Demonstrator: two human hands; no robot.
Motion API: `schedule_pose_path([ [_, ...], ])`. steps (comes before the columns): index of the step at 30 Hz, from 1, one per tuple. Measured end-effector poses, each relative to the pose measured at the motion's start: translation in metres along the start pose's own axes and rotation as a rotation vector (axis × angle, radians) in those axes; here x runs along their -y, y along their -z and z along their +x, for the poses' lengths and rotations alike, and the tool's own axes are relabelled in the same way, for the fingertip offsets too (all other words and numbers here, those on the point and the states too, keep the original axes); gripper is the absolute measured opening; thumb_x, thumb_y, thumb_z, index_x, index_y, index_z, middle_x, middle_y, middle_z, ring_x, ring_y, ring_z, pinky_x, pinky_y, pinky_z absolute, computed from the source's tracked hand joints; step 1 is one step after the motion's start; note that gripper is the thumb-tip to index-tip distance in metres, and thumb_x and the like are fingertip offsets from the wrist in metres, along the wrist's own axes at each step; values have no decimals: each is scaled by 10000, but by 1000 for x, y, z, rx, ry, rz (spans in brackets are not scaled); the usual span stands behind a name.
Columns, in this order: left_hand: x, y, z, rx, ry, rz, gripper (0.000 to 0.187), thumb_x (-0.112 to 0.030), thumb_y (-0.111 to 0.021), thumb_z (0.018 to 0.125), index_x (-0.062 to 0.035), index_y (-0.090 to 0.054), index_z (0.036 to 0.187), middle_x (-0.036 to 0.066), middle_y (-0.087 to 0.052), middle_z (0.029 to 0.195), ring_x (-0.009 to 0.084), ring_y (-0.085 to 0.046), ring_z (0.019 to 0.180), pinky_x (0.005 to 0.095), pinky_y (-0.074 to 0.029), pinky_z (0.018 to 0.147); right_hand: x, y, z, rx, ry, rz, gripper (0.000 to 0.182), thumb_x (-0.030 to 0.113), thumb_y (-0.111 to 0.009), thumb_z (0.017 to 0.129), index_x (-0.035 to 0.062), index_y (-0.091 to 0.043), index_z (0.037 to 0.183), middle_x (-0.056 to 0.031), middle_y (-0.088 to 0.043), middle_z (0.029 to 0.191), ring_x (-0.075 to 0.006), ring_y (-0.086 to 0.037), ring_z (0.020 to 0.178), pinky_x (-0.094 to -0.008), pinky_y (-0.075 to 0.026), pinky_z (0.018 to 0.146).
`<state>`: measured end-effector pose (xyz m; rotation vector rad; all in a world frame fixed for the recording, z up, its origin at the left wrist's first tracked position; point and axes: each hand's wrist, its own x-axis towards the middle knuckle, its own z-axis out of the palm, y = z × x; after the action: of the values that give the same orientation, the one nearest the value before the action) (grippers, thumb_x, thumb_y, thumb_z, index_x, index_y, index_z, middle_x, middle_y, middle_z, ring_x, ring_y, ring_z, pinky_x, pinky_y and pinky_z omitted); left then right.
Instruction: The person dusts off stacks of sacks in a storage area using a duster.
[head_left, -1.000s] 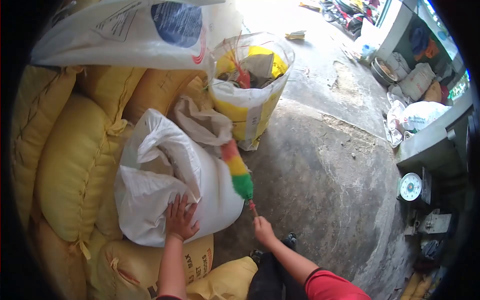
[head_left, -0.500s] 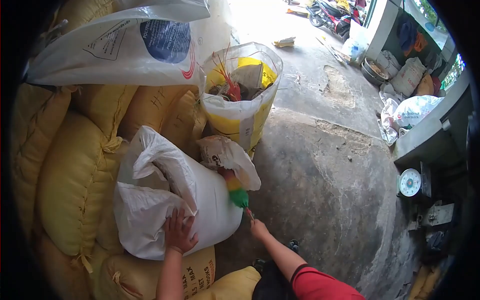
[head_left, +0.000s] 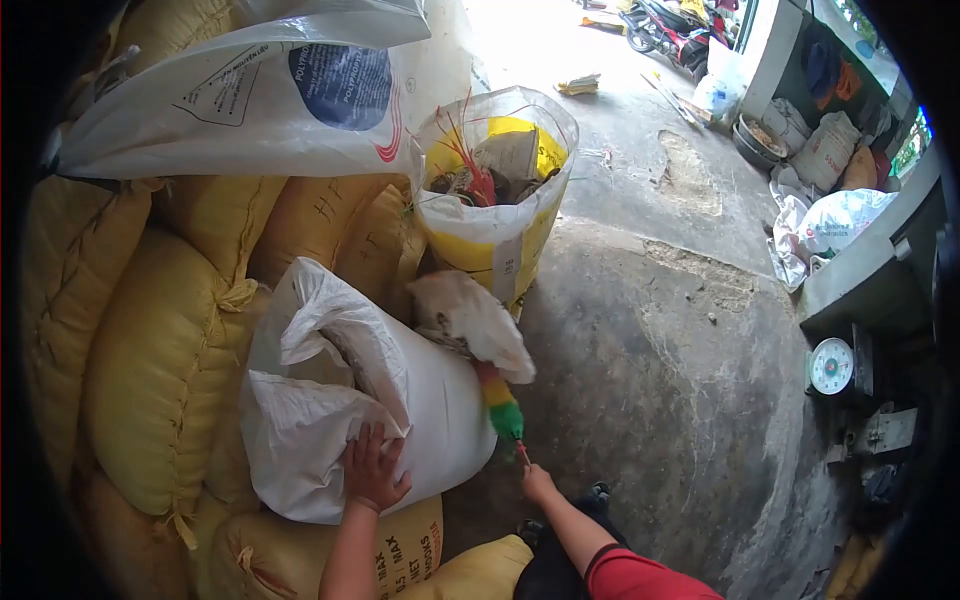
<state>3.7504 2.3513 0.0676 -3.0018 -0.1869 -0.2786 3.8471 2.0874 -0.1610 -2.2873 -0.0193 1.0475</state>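
Observation:
My left hand [head_left: 376,468] rests with its fingers apart on the side of a large white sack [head_left: 430,400], whose top is loose and folded open. My right hand [head_left: 538,484] is closed round the thin handle of a duster [head_left: 506,416] with green, yellow and red bristles. The duster's far end meets a crumpled white plastic bag [head_left: 480,325] beside the white sack, and part of it is hidden under that bag.
Stacked yellow sacks [head_left: 150,370] fill the left side. Behind stands an open yellow-and-white sack [head_left: 500,225] holding red strings. A printed white sack [head_left: 250,105] lies across the upper left. At right are a dial scale [head_left: 831,366] and bags; a motorbike [head_left: 672,35] stands far back.
The duster in my right hand has shifted slightly right and down relative to the white sack, and the crumpled bag has tilted with it. My left hand stays on the sack. The view has shifted slightly.

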Motion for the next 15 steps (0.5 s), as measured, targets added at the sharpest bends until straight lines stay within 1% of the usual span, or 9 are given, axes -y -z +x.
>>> schedule_pose_path([
  [3, 0, 1, 0, 10, 6, 5, 619, -371, -565, 629, -174, -396, 1191, 144, -311, 1313, 361, -307, 1207, 515, -260, 910, 14, 11, 20, 48, 56, -22, 345, 273, -348, 889, -19, -530, 910, -289, -563, 897, -416, -541, 894, -477, -426, 768],
  [4, -1, 2, 1, 8, 7, 5, 619, -371, -565, 629, -174, -396, 1191, 144, -311, 1313, 361, -307, 1207, 515, -260, 910, 33, 22, 10, -20, 61, 21, 342, 271, -364, 888, -20, -543, 873, -280, -566, 880, -424, -536, 877, -471, -426, 752],
  [5, -2, 2, 0, 22, 23, -9, 609, -373, -572, 634, -193, -397, 1189, 125, -306, 1319, 347, -296, 1218, 511, -264, 912, 43, 24, 0, -20, 62, 19, 342, 271, -364, 888, -20, -543, 873, -280, -566, 880, -424, -536, 877, -471, -426, 752],
  [7, -1, 3, 0, 38, 43, -18, 601, -374, -580, 639, -211, -398, 1187, 105, -302, 1324, 333, -284, 1230, 507, -268, 915, 59, 25, -17, -113, 263, 174, 339, 281, -399, 878, -17, -535, 793, -260, -560, 791, -430, -534, 793, -461, -417, 676],
  [9, 0, 2, 1, 14, 28, -25, 600, -382, -575, 642, -217, -397, 1191, 104, -311, 1319, 333, -285, 1232, 510, -272, 913, 61, 24, -41, -75, 292, 237, 324, 289, -411, 879, -12, -516, 820, -255, -549, 771, -429, -527, 768, -450, -409, 638],
  [11, 0, 3, 1, 27, 32, -23, 600, -384, -573, 645, -220, -395, 1194, 104, -314, 1317, 334, -286, 1233, 512, -275, 911, 62, 26, -63, 56, 363, 245, 309, 293, -412, 882, -3, -500, 859, -250, -549, 770, -428, -528, 752, -439, -410, 621],
  [12, 0, 3, 1, 38, 33, -23, 600, -386, -570, 647, -222, -393, 1197, 104, -318, 1314, 335, -287, 1233, 513, -278, 909, 48, 12, -59, 51, 351, 229, 304, 294, -392, 888, 10, -499, 908, -241, -558, 784, -430, -531, 756, -443, -422, 635],
  [13, 0, 3, 1, 41, 36, -20, 600, -386, -570, 647, -222, -393, 1197, 104, -318, 1314, 335, -287, 1233, 513, -278, 909, 37, 3, -55, 56, 352, 229, 304, 294, -392, 888, 10, -499, 908, -241, -558, 784, -430, -531, 756, -443, -422, 635],
  [15, 0, 1, 1, 32, 39, -37, 596, -388, -567, 650, -221, -397, 1197, 104, -322, 1311, 336, -291, 1231, 515, -282, 907, 3, -17, -33, -68, 218, 133, 331, 299, -375, 890, 4, -511, 953, -240, -569, 805, -422, -539, 789, -450, -436, 659],
])
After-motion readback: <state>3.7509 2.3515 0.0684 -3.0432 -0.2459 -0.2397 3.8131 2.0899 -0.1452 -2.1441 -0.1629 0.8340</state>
